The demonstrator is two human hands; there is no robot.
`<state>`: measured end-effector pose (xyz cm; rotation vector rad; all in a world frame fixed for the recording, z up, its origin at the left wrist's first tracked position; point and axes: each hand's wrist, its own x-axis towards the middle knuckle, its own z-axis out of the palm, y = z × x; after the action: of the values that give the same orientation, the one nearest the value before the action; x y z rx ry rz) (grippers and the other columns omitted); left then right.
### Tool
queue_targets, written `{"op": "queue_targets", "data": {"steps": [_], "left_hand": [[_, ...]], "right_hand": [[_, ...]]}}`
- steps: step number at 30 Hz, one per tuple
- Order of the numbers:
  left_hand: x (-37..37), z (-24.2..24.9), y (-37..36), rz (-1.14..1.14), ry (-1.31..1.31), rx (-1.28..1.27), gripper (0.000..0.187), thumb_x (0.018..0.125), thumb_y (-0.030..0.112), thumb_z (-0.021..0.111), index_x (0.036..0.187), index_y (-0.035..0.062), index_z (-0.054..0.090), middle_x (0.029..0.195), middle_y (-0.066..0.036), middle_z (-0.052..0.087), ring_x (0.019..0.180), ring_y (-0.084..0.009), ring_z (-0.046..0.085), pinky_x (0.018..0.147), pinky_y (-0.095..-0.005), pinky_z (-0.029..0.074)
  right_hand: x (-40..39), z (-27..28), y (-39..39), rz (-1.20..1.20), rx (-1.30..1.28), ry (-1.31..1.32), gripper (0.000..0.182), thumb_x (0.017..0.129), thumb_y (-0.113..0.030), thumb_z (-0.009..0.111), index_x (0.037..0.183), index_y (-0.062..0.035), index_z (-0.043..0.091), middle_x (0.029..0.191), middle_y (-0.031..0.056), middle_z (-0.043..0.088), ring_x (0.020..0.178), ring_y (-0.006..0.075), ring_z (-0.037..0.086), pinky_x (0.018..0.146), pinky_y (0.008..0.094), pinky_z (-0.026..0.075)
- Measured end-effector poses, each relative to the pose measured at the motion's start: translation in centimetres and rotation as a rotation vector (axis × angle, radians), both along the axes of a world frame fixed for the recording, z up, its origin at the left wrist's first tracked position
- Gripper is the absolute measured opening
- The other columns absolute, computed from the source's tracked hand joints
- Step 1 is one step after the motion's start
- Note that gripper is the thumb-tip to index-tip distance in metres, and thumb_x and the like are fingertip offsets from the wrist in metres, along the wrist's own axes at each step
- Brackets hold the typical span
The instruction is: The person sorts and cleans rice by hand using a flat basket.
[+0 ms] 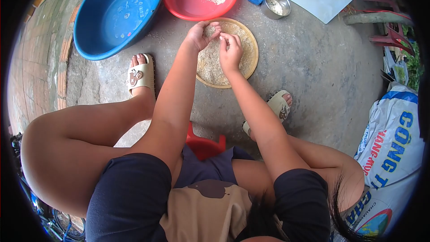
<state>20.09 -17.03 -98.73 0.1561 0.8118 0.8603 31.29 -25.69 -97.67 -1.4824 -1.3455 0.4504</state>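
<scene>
Head view: both hands meet over a round, shallow woven bamboo tray of pale rice (251, 60) lying on the concrete floor between the sandalled feet. Left hand (200, 36) loosely curled, fingertips pinched together above the grain. Right hand (230, 53) likewise pinching something too small to identify. Beyond the tray: red plastic basin (183, 0) holding some rice, blue plastic tub (96, 22), small steel cup (275, 5).
</scene>
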Motion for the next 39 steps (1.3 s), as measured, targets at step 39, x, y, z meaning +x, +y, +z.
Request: {"op": "queue_targets", "data": {"steps": [39], "left_hand": [[5.9, -0.3, -2.6, -0.159, 1.631, 1.020, 0.027, 0.086, 0.023, 0.049, 0.099, 0.0043, 0.064, 0.099, -0.018, 0.061, 0.094, -0.0358, 0.057, 0.083, -0.0443, 0.045]], "right_hand": [[4.8, -4.3, 3.2, -0.315, -0.594, 1.836, 0.033, 0.094, -0.028, 0.028, 0.088, -0.0028, 0.048, 0.077, 0.0092, 0.054, 0.066, 0.0175, 0.052, 0.060, 0.0319, 0.046]]}}
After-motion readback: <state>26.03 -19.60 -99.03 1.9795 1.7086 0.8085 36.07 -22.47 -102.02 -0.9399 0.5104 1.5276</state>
